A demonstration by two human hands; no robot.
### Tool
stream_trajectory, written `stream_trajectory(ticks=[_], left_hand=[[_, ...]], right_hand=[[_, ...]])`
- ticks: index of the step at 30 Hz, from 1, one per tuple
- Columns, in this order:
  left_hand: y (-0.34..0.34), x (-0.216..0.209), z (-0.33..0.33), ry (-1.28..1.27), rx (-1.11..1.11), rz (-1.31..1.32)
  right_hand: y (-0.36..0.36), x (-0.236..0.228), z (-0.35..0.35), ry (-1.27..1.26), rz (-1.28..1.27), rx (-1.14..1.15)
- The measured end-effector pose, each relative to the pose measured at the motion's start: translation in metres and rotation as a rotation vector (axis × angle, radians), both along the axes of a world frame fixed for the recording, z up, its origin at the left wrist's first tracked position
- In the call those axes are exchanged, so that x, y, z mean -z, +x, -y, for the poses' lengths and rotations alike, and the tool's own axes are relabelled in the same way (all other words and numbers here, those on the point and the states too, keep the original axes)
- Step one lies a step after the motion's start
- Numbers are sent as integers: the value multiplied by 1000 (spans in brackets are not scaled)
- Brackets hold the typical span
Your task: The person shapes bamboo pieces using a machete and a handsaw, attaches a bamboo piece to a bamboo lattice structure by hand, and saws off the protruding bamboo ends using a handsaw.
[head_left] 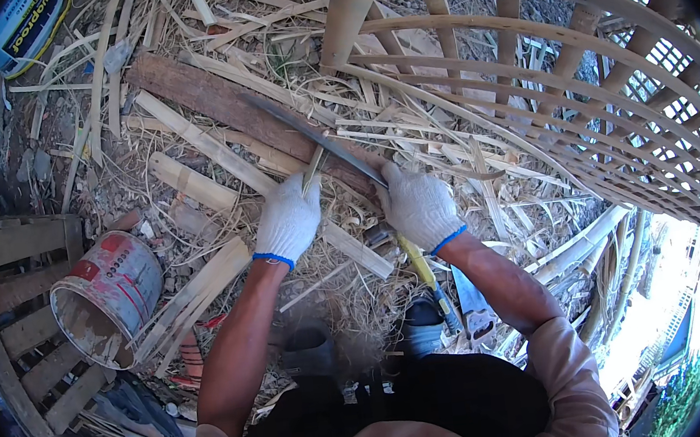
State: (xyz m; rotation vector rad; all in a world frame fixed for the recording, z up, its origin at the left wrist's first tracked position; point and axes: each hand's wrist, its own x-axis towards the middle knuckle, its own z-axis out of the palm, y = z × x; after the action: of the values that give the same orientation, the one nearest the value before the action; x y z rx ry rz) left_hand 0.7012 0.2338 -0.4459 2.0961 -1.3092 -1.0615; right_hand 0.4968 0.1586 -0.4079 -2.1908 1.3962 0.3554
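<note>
One thin strip (313,168) sits clamped in the fingers of the white-gloved left hand (289,218), over a brown plank (191,86), apparently touching the long blade (293,122) whose near end the gloved right hand (421,204) holds with fingers wrapped around it.

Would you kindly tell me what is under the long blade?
Beneath the blade runs the brown plank; a thin strip in the left hand reaches toward it. Whatever lies directly under the metal is covered.
</note>
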Motion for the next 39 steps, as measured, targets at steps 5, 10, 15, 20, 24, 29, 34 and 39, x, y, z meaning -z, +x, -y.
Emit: stream_trajectory(ticks=[5, 10, 15, 20, 24, 29, 34, 39], left_hand=[[8, 11, -8, -23, 19, 39], [1, 10, -8, -23, 21, 25], [2, 8, -9, -31, 47, 73], [5, 13, -7, -57, 31, 41], [1, 3, -5, -4, 32, 46], [3, 6, -5, 12, 47, 82], [6, 9, -4, -8, 47, 54], [4, -9, 4, 6, 117, 58]], right_hand=[[4, -15, -15, -77, 199, -78], [-10, 6, 1, -8, 19, -25], [-15, -12, -13, -51, 119, -44], [-11, -9, -18, -49, 33, -37], [-17, -14, -23, -129, 174, -48], [-15, -8, -24, -96, 106, -32], [-18, 1, -15, 11, -6, 43], [-22, -8, -25, -70, 126, -4]])
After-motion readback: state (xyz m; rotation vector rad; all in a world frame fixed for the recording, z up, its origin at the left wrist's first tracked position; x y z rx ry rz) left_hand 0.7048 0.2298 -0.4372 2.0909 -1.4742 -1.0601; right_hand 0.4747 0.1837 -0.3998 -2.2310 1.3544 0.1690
